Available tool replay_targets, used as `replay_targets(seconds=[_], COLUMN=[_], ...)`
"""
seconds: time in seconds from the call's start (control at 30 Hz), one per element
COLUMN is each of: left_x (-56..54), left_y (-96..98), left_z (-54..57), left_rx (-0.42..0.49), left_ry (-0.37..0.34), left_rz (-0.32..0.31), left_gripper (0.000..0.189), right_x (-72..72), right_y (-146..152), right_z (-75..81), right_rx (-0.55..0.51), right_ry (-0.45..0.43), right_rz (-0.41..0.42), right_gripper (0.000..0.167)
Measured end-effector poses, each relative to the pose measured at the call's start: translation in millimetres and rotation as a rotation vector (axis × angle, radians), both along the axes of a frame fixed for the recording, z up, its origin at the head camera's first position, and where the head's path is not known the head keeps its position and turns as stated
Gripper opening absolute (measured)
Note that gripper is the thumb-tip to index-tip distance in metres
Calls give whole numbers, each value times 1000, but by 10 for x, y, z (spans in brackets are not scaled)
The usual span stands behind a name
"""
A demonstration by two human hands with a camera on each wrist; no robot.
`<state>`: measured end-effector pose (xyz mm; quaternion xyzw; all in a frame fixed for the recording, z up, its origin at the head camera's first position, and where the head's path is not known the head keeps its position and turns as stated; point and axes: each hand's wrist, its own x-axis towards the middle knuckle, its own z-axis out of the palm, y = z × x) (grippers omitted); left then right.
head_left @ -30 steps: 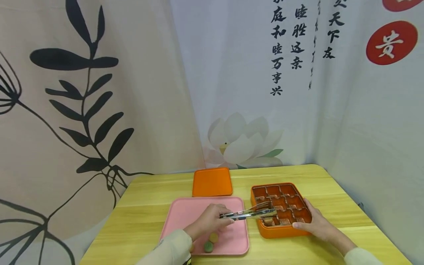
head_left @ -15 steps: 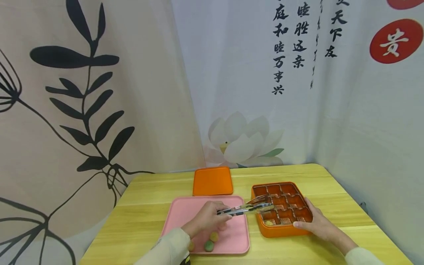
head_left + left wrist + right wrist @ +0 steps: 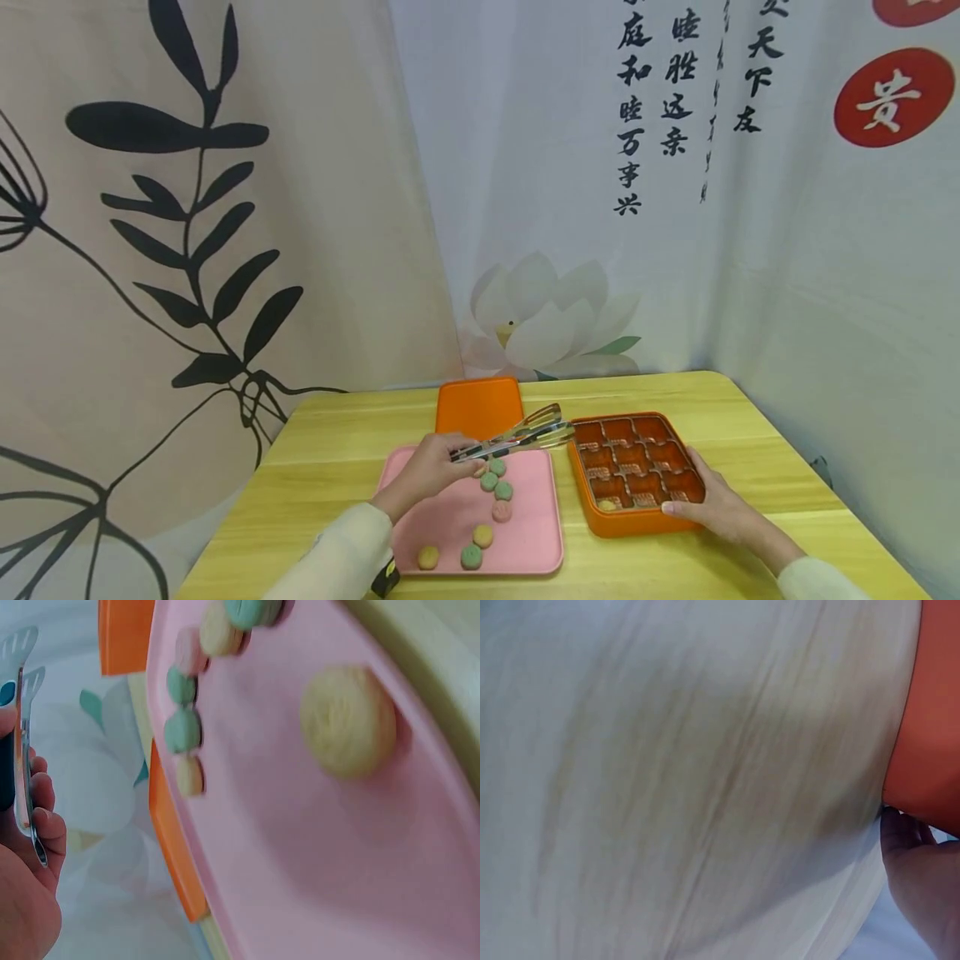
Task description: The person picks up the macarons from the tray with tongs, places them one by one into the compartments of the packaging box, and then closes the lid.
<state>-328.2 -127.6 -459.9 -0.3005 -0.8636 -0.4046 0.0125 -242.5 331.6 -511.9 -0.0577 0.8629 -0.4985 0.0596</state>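
My left hand [image 3: 429, 473] holds a pair of metal serving tongs [image 3: 517, 438] with dark handles over the far part of the pink tray [image 3: 528, 542]. The tongs' slotted ends point right and have nothing between them. Small round cookies lie on the tray: a yellow cookie [image 3: 427, 557] at the near left, a green cookie [image 3: 471, 557], a pink cookie [image 3: 502, 511] and several others. To the right stands an orange box [image 3: 633, 523] with a clear compartment insert. A yellow cookie [image 3: 607, 505] sits in its near-left compartment. My right hand [image 3: 716, 510] grips the box's near-right corner.
Behind the tray lies an orange lid [image 3: 478, 405], partly covered by the tongs in the head view. Everything rests on a yellow wood-grain table [image 3: 337, 467]. Printed curtains [image 3: 360, 208] hang behind and beside it.
My left hand has moved the tongs left and away from the box, back over the tray. The cookie in the near-left compartment is uncovered. My right hand stays on the box.
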Motion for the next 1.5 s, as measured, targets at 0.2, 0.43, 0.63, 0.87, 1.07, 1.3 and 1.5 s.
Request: replay_targets(seconds=[0.2, 0.43, 0.63, 0.87, 1.07, 1.3, 1.5], left_x=[-5, 30, 45, 41, 20, -2, -15], left_y=[-219, -458, -644, -861, -1024, -1156, -1250], left_z=[13, -4, -40, -70, -113, -165, -227], left_rx=[17, 28, 40, 28, -4, -28, -58], left_ry=[33, 14, -5, -17, -30, -27, -27], left_rz=[53, 111, 155, 197, 247, 286, 304], left_gripper=[19, 20, 23, 30, 32, 33, 32], right_x=[-6, -8, -2, -4, 3, 10, 22], right_y=[15, 7, -7, 5, -12, -21, -24], right_z=[-38, -42, -38, -41, -21, 7, 12], right_rx=[8, -8, -52, 5, -18, -36, 28], right_ry=[-10, -22, -20, -20, 1, 3, -21], right_rz=[-2, -4, 5, -1, 5, 17, -11], right_gripper=[109, 109, 108, 109, 109, 107, 109])
